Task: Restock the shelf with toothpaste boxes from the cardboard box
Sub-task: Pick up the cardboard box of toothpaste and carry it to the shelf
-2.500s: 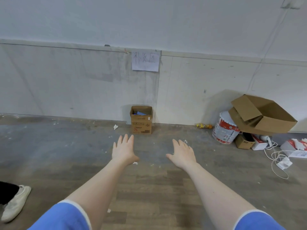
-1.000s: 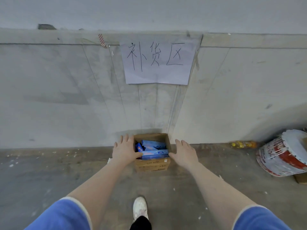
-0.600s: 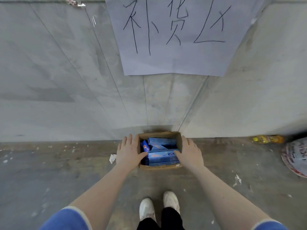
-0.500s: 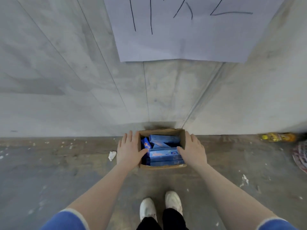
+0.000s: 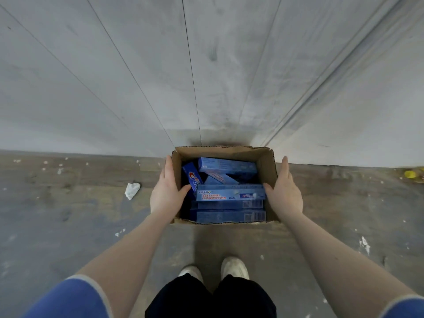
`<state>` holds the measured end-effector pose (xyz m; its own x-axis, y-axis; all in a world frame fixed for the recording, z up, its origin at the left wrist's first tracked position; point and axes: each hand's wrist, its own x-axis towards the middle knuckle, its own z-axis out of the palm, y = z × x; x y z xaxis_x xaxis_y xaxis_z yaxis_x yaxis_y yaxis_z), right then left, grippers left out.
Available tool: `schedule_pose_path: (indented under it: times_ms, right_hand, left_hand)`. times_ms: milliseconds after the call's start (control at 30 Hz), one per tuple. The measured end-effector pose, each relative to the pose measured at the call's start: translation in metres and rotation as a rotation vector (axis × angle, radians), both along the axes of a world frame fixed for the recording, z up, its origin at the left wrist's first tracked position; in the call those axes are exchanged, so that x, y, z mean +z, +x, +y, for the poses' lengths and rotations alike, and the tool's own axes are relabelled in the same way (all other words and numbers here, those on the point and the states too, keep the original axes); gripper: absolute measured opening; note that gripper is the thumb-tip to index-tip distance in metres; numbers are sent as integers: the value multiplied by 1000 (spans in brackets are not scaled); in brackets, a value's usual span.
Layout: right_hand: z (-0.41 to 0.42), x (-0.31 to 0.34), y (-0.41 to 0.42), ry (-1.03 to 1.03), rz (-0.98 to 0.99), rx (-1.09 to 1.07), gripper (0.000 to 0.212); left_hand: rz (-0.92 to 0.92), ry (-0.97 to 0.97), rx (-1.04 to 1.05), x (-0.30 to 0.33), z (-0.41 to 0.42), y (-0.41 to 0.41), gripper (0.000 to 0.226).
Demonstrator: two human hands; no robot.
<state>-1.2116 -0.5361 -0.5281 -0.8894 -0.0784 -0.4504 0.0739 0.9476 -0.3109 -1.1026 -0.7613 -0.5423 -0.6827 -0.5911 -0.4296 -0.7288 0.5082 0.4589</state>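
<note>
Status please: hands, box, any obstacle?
Left hand and right hand flat on box sides, thumbs inside. Toothpaste inside. Nothing blocking.

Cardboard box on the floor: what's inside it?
The cardboard box holds blue toothpaste boxes: several lie flat and stacked, and others lean tilted behind them. Those on top hide any deeper layers and the box bottom. No exact count is possible.

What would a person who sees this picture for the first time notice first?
First, the open cardboard box on the floor against the grey wall, filled with blue toothpaste boxes lying in disorder. Next, the two bare hands at its sides: the left hand and the right hand, each with straight fingers outside the wall and the thumb reaching inside. A crumpled white scrap lies on the floor to the left.
</note>
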Motion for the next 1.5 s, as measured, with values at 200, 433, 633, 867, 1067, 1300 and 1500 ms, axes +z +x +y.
schedule_pose_path:
  times_ms: [200,433,633,867,1067,1300,1500]
  right_hand:
    - [-2,-32,-7,37,-38,-73,35]
    - [-12,-40,2,120,16,-74,53]
    - [-14,-35,4,181,21,-41,47]
    - [-22,-36,12,352,49,184,85]
    - [-37,-37,19,340,67,307,82]
    - [-30,-44,17,334,65,292,84]
    - [-16,-28,20,289,42,254,75]
  left_hand:
    - [1,-60,120,-29,-1,-3,69]
    - [-31,-128,55,-35,1,-9,63]
    - [-52,-164,4,-32,1,-11,65]
    - [-279,-331,-196,-32,12,-15,88]
    - [-290,-353,-224,-32,8,-21,46]
    - [-333,-280,-207,-30,-3,-24,17]
    - [-306,-282,-206,-17,-3,-17,13]
